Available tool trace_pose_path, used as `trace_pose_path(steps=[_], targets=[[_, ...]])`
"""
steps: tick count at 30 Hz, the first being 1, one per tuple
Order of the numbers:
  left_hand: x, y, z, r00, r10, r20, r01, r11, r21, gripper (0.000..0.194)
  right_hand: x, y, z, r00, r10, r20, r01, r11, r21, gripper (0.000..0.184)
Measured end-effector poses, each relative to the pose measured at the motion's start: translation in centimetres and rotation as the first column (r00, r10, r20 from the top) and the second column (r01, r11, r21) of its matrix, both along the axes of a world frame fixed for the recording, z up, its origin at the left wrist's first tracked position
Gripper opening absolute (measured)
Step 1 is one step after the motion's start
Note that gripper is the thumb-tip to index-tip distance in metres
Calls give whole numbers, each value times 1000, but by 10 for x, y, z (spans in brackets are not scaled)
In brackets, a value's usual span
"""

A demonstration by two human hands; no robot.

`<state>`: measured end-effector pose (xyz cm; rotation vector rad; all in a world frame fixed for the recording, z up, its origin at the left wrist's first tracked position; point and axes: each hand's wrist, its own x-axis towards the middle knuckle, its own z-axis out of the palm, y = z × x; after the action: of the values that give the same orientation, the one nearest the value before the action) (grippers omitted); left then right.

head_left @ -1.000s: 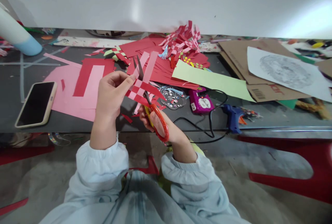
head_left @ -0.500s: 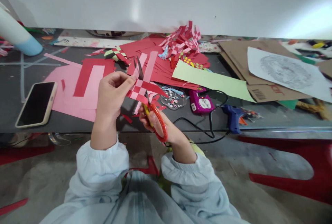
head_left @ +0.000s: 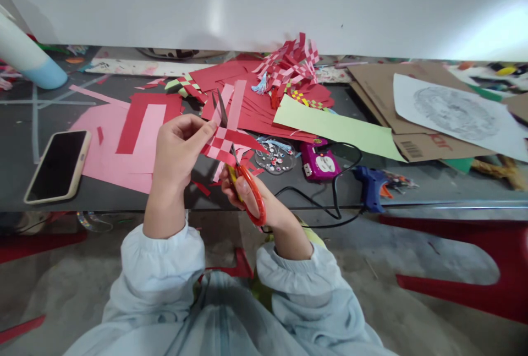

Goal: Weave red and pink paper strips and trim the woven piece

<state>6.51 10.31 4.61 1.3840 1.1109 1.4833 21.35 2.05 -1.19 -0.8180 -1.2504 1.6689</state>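
Observation:
Between the thumb and fingers of my left hand (head_left: pixel 181 144) is a woven paper piece (head_left: pixel 221 142), checked in pink and red, with loose strip ends sticking out up and to the right. My right hand (head_left: pixel 241 191) grips the scissors (head_left: pixel 256 202) by their red and yellow handles. The scissor blades lie across the woven piece, spread a little apart, their tips pointing up and away. Cut paper scraps lie on the table under the hands. Part of the woven piece is hidden by my left fingers.
Left, a phone (head_left: pixel 58 166) lies beside pink paper (head_left: pixel 111 130). Behind the hands are red paper sheets (head_left: pixel 256 103) and woven strips (head_left: pixel 292 59). To the right are light green paper (head_left: pixel 338 126), a purple box (head_left: pixel 319 162), a blue glue gun (head_left: pixel 369 188) with its cable, and cardboard (head_left: pixel 371 92).
Almost nothing differs. Both hands, the scissors and the woven paper stay in nearly the same place.

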Motion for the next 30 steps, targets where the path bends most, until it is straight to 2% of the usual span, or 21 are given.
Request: trace_pose_path(steps=[20, 30], targets=[[0, -2, 0, 1000, 9, -27, -9, 1000, -4, 17, -1, -1, 6, 1000, -5, 4, 5, 998, -58, 52], [0, -1, 1, 1000, 6, -14, -6, 1000, -5, 15, 0, 0, 5, 1000, -9, 12, 9, 1000, -22, 51]])
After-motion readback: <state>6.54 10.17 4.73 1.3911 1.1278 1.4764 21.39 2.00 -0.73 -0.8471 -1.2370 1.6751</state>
